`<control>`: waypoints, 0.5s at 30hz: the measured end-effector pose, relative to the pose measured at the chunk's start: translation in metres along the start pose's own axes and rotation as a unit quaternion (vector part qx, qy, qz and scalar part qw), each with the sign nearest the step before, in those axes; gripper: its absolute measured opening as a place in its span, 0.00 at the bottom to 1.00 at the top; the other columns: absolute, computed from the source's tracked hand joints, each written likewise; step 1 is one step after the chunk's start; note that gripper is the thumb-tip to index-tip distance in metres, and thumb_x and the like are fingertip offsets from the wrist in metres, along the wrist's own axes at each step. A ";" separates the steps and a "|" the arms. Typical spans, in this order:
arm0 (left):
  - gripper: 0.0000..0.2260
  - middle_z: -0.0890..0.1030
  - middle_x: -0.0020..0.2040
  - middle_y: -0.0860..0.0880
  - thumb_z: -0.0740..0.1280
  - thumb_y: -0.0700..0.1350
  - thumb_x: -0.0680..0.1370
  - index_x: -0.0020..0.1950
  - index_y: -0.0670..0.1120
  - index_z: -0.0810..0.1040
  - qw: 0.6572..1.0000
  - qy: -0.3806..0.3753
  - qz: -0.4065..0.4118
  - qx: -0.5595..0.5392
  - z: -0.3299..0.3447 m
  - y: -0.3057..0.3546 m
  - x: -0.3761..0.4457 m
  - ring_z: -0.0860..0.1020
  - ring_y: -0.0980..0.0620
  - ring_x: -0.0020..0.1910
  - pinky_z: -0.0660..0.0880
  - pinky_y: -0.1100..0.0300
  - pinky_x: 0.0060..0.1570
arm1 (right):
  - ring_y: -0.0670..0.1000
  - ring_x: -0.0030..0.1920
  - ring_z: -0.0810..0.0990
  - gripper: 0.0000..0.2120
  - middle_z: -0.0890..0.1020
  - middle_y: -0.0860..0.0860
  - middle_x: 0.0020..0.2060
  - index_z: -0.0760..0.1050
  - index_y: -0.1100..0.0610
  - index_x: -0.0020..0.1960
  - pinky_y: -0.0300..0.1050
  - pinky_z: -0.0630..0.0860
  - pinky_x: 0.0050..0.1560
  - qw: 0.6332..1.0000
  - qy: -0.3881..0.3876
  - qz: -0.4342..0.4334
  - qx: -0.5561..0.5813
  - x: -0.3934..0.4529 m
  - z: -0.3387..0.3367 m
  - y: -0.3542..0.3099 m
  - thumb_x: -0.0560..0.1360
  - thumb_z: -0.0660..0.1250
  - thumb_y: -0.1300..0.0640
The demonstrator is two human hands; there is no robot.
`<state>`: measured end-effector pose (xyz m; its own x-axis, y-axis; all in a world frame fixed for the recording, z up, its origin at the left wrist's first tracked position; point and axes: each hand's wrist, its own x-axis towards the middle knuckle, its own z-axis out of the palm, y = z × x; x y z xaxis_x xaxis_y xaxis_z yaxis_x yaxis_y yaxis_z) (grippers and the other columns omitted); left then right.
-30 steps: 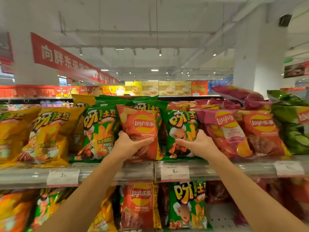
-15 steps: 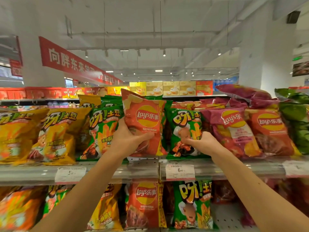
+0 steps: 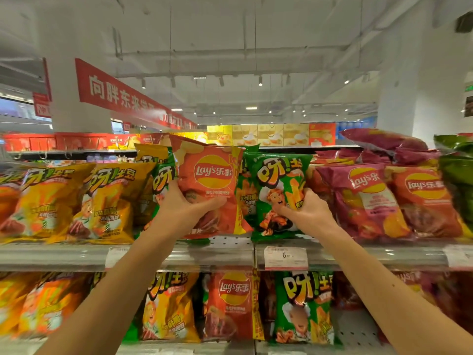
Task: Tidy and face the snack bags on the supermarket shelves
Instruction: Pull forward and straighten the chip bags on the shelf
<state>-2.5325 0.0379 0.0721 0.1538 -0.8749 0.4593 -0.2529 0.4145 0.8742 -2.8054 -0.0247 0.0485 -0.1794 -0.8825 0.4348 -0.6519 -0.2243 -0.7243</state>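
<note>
Up at the top shelf (image 3: 179, 254), the left hand (image 3: 180, 210) clutches an orange Lay's bag (image 3: 212, 185) by its lower edge; the right hand (image 3: 308, 213) pinches a green bag (image 3: 277, 180), just beside it.

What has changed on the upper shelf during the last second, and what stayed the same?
The left hand has lifted the red Lay's bag up off the upper shelf. The right hand has raised the green bag slightly. Both grips remain; the neighbouring yellow bags stayed put.
</note>
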 end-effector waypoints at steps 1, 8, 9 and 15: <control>0.46 0.78 0.63 0.53 0.82 0.58 0.60 0.73 0.52 0.65 1.000 -0.002 -0.003 -0.001 0.001 0.000 0.000 0.78 0.51 0.61 0.76 0.46 0.63 | 0.53 0.51 0.80 0.32 0.82 0.49 0.49 0.72 0.53 0.60 0.54 0.79 0.54 1.000 0.002 -0.005 0.004 -0.002 -0.002 -0.003 0.67 0.77 0.35; 0.41 0.78 0.55 0.59 0.81 0.58 0.60 0.68 0.54 0.65 1.000 -0.015 -0.009 -0.023 0.016 0.002 0.003 0.78 0.59 0.52 0.74 0.63 0.45 | 0.54 0.52 0.81 0.31 0.82 0.49 0.51 0.73 0.53 0.61 0.54 0.79 0.55 0.999 0.049 -0.019 0.009 -0.018 -0.042 -0.012 0.68 0.77 0.36; 0.40 0.78 0.54 0.60 0.81 0.58 0.60 0.66 0.56 0.65 0.999 -0.018 -0.009 -0.026 0.021 0.002 0.004 0.77 0.61 0.51 0.72 0.65 0.42 | 0.53 0.53 0.81 0.30 0.82 0.49 0.51 0.73 0.53 0.60 0.53 0.79 0.55 0.998 0.057 -0.020 0.015 -0.021 -0.050 -0.011 0.68 0.77 0.36; 0.43 0.78 0.60 0.53 0.81 0.57 0.63 0.72 0.51 0.65 0.997 -0.054 -0.030 -0.056 0.072 -0.004 0.016 0.77 0.58 0.52 0.72 0.66 0.39 | 0.48 0.47 0.79 0.27 0.82 0.46 0.49 0.75 0.52 0.59 0.46 0.73 0.45 0.993 0.118 0.000 0.017 -0.041 -0.107 0.003 0.68 0.77 0.37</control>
<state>-2.5977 0.0046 0.0644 0.0602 -0.9179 0.3923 -0.1365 0.3818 0.9141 -2.8786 0.0548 0.0857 -0.3485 -0.7623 0.5454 -0.6273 -0.2427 -0.7400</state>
